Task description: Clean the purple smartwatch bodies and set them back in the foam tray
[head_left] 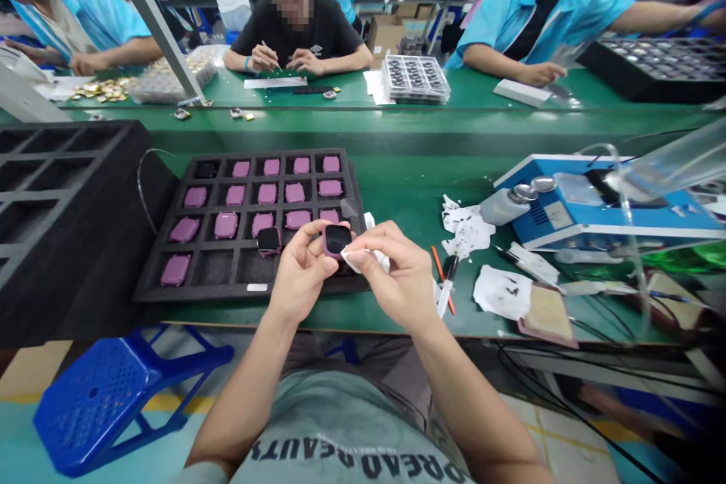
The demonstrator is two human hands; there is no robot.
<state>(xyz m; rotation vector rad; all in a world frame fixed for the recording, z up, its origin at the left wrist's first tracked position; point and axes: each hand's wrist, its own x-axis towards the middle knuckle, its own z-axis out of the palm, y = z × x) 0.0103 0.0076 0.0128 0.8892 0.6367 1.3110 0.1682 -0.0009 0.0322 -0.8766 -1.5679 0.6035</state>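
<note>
Dark-faced watch (336,237): just below the middle of the frame, purple-edged, face up, over the black foam tray (198,293).
My left hand (300,272): fingers narrow, pinching the watch from its left side; this is the hand that bears it.
My right hand (401,276): fingers narrow, gripping a white wipe (382,261) that appears to touch the watch's lower-right corner.
Wipe to watch: from my right fingers, the watch lies just to the left and slightly up the frame.
Long axis: I cannot tell, with wipe and fingertips over one corner.
Second watch (268,240): on the tray, just left of my left hand.
Purple cases (225,225): in tray pockets, left of centre.
</note>
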